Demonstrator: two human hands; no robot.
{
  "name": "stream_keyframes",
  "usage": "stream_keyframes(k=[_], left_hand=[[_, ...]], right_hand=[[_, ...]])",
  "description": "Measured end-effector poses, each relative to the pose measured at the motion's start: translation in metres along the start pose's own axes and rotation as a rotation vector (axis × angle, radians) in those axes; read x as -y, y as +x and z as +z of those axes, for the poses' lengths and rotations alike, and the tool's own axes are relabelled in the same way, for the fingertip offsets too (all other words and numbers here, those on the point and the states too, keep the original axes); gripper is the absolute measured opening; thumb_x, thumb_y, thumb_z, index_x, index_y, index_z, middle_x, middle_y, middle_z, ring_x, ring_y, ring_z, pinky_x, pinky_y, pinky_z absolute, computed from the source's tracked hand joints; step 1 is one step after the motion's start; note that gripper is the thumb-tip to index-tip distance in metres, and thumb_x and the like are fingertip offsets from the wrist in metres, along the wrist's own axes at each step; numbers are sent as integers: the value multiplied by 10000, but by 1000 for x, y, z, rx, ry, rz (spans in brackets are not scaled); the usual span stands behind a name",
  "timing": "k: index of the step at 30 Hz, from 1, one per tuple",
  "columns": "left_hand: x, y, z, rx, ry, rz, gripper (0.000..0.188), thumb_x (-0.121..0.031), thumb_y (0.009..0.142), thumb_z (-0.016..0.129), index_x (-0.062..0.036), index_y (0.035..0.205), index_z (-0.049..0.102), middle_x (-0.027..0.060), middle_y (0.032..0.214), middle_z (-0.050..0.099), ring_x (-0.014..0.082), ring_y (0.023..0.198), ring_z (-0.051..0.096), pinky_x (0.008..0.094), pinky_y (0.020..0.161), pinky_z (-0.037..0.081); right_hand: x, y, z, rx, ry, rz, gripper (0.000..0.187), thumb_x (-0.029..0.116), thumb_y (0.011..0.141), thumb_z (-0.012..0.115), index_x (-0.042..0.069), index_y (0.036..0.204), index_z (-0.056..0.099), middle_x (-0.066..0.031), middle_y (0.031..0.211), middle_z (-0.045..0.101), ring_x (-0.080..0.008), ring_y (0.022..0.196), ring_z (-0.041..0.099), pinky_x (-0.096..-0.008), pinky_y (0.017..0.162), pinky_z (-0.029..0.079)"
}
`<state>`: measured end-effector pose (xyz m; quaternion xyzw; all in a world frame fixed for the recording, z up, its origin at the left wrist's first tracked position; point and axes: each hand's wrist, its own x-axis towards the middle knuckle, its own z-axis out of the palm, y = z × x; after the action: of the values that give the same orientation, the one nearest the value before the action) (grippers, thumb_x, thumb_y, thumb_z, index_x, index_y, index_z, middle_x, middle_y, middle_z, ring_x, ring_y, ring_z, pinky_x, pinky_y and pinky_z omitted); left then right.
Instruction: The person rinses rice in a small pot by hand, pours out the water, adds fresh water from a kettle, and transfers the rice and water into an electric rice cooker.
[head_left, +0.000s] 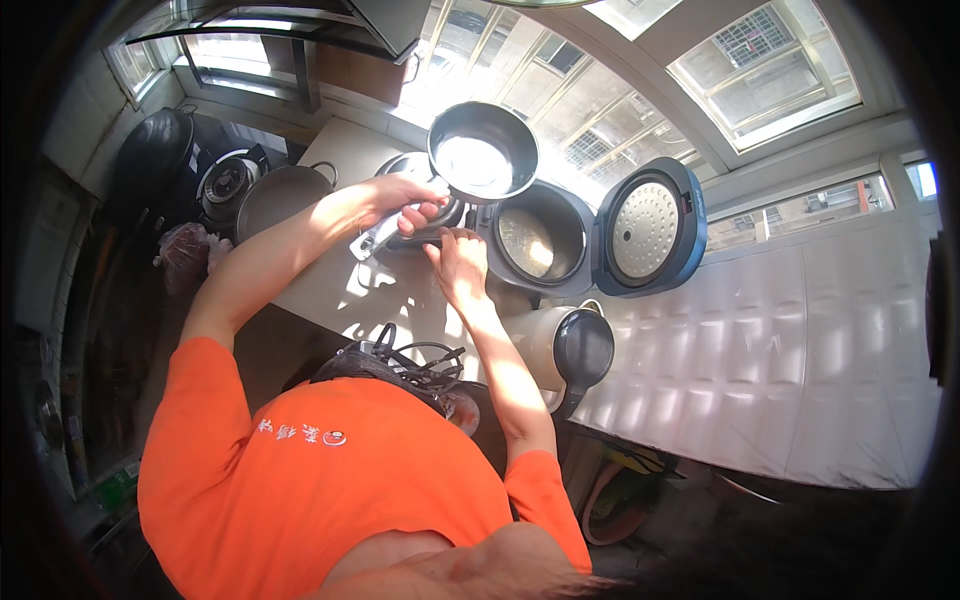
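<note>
A small frying pan [484,150] with a dark inside is held up above the counter; my left hand [405,203] is wrapped round its pale handle. Sunlight glares off the pan's bottom. My right hand [461,266] is lower, with its fingers curled at a dark, narrow edge just left of the open rice cooker [487,215]. What the right fingers grip there cannot be made out. Partly hidden behind the left hand and the pan is a round metal vessel. The rice cooker's lid [650,232] is tipped back to the right, and its bowl is in view.
A cream jug [532,345] with a dark lid stands near my right forearm. Tangled black cables [395,350] lie at the counter's front edge. On the left are a gas burner [232,185], a wide pan [275,200] and a plastic bag [187,252]. Windows line the back.
</note>
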<state>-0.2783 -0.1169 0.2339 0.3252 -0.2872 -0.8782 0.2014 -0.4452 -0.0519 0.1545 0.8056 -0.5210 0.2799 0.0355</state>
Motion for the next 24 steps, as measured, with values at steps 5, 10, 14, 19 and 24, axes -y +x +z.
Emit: stream_keyframes(k=[5,10,14,19,24], left_hand=[[24,-103,-43,-104,-13,165,149,-203,864,461,-56,880,438,-60,569,351,0,399,278,137,329,200],[91,-181,-77,-403,-40,211,163,-221,846,492,-71,868,432,-51,573,370,-1,395,288,150,334,222],[129,-198,-89,-672,-17,210,159,-217,831,516,-97,846,412,-44,596,392,2,403,307,148,337,246],[159,-195,-111,-820,-38,216,250,-215,797,568,-44,831,389,15,645,443,44,453,393,178,362,329],[163,-172,-130,-806,0,253,252,-213,805,554,-27,825,385,25,632,444,55,428,399,197,344,346]], right_hand=[[-23,14,29,277,-233,-271,225,288,830,475,86,833,574,-59,704,563,-211,669,563,-419,811,371],[-17,75,1,424,-327,-396,210,143,847,411,108,977,571,-81,629,571,-251,538,562,-415,591,431],[-23,124,1,343,-85,-196,501,336,875,347,4,594,595,-200,610,557,-384,607,546,-428,590,437],[0,151,15,409,-97,-340,472,310,866,396,6,544,557,-178,561,554,-372,562,551,-436,535,441],[27,168,13,322,-102,-479,521,351,872,340,16,558,587,-195,585,565,-371,581,564,-427,571,450]])
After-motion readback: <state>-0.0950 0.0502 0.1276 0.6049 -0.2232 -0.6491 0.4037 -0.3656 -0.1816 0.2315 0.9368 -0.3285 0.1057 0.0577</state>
